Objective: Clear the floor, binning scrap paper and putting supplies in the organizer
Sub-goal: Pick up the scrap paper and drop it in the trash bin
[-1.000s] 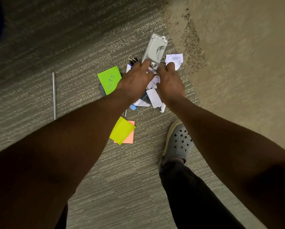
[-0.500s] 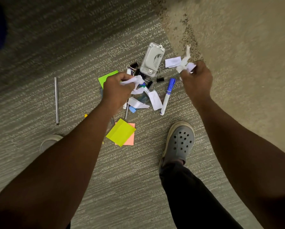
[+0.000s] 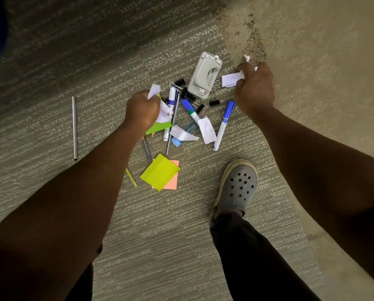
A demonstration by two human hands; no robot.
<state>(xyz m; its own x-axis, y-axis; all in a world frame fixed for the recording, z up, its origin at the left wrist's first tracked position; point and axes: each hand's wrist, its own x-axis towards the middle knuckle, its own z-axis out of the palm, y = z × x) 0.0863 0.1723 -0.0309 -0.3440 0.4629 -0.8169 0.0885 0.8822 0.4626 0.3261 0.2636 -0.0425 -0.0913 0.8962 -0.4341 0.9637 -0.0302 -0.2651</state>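
Observation:
My left hand (image 3: 141, 108) grips crumpled white paper scraps (image 3: 163, 110) and a green sticky note (image 3: 159, 127) just left of the pile. My right hand (image 3: 254, 89) holds white paper scraps (image 3: 231, 79) above the carpet, right of the grey hole punch (image 3: 204, 76). On the floor between the hands lie black binder clips (image 3: 214, 103), a blue marker (image 3: 223, 124), a green-banded marker (image 3: 191, 110), another marker (image 3: 171, 101) and two loose white scraps (image 3: 206, 130). A yellow-green sticky note (image 3: 160, 171) lies over an orange one (image 3: 171, 185), nearer me.
A thin metal rod (image 3: 74, 128) lies on the carpet far left. A small yellow pencil (image 3: 131, 180) and a grey pen (image 3: 146, 149) lie by the sticky notes. My grey clog (image 3: 238, 185) stands right of the notes. Bare concrete floor (image 3: 323, 61) begins at upper right.
Both hands left the middle of the pile with paper scraps in them. The right hand moved right and up; the left hand drew left and now also holds the green note.

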